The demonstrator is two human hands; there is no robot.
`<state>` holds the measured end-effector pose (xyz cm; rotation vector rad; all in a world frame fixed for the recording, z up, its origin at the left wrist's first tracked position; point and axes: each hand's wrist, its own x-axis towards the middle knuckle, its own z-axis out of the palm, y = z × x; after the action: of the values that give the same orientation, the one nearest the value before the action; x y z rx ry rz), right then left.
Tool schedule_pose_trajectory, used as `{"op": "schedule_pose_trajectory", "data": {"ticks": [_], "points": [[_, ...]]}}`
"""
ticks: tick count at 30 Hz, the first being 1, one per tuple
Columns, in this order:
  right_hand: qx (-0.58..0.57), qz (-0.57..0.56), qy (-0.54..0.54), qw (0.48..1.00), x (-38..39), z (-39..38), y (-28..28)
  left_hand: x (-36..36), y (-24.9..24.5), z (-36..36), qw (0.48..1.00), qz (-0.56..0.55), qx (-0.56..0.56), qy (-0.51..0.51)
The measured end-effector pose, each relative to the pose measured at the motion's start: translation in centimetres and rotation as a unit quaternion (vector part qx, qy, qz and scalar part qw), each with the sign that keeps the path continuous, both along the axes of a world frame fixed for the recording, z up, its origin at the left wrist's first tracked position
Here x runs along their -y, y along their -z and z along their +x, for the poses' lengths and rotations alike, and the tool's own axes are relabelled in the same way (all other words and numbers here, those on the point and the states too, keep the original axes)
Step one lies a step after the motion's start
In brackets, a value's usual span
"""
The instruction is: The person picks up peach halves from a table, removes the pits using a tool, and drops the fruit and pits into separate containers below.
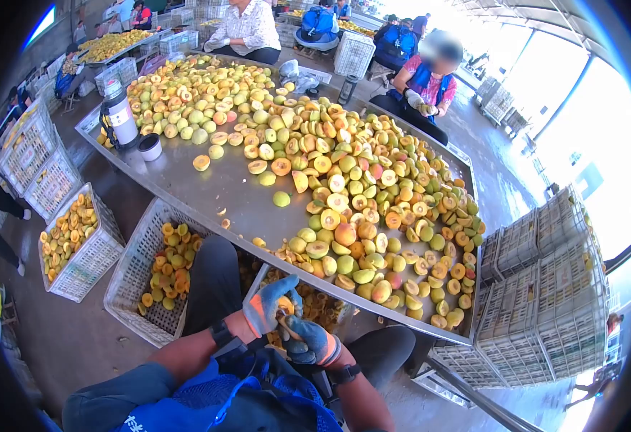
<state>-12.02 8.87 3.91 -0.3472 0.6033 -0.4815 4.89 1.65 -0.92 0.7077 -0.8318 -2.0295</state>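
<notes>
Our blue top (258,399) fills the bottom, right under both grips. Far to the left of the left grip, a white crate (93,261) sits on the floor with cut peach halves in it. A second crate (132,277) with more halves stands nearer to that grip, just beside our leg.

Our left grip (271,306) wears a grey and orange glove. It is curled around a yellow peach piece (285,305) and pinches it. Our right grip (314,342) wears a blue and orange glove and touches the left one from below. Its fingers are curled in tight, and we cannot tell if something is inside. Under both grips is a third crate (255,281) with peach bits.

Just past the grips lies the shiny tabletop (207,187). It holds a big pile of peaches (362,201), some whole and some cut. Across it sits a person in pink (423,83). Far to the right of the right grip stands a stack of white crates (546,302).
</notes>
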Motion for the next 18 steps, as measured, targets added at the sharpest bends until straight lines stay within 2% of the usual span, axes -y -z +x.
{"op": "schedule_pose_trajectory", "data": {"ticks": [3, 4, 7, 8, 11, 12, 13, 14, 15, 16, 17, 18], "points": [[-0.024, -0.022, -0.002, 0.999, -0.3, 0.2, 0.0, 0.1, -0.3, 0.5, 0.996, 0.059, -0.060, 0.000], [-0.115, -0.112, -0.014, 0.987, -0.1, 0.5, 0.0, 0.1, -0.8, 0.6, 0.992, 0.089, -0.085, -0.006], [-0.138, -0.143, -0.024, 0.980, 0.5, 0.7, -0.4, 0.6, -2.8, 0.9, 0.968, 0.233, -0.070, -0.057], [-0.116, -0.170, -0.036, 0.978, 0.6, 0.5, 0.7, 0.7, -3.2, 1.4, 0.978, 0.198, -0.021, -0.065], [-0.218, -0.234, -0.104, 0.942, -0.2, 0.7, 0.9, 2.2, -5.7, 4.8, 0.973, 0.151, -0.053, -0.169], [-0.254, -0.238, -0.121, 0.930, -0.2, 0.8, -0.7, 2.6, -7.0, 6.4, 0.968, 0.037, 0.008, -0.246], [-0.306, -0.324, -0.066, 0.893, -0.6, 0.9, -0.2, 3.6, -6.6, 9.1, 0.950, -0.028, 0.047, -0.308], [-0.352, -0.407, -0.008, 0.842, -1.6, 1.2, 0.8, 4.5, -6.1, 11.7, 0.920, -0.088, 0.092, -0.370], [-0.393, -0.484, 0.052, 0.780, -2.0, 1.4, 1.4, 5.9, -4.2, 15.8, 0.896, -0.099, 0.115, -0.417], [-0.421, -0.501, 0.107, 0.748, -2.3, 1.5, 1.0, 6.6, -3.1, 20.6, 0.851, -0.121, 0.269, -0.434], [-0.509, -0.471, 0.048, 0.718, -2.2, 1.5, 1.4, 7.2, -2.5, 23.7, 0.784, -0.138, 0.418, -0.438], [-0.590, -0.435, -0.012, 0.680, -2.1, 1.5, 2.1, 7.2, -3.1, 24.0, 0.653, -0.249, 0.565, -0.438]]}}
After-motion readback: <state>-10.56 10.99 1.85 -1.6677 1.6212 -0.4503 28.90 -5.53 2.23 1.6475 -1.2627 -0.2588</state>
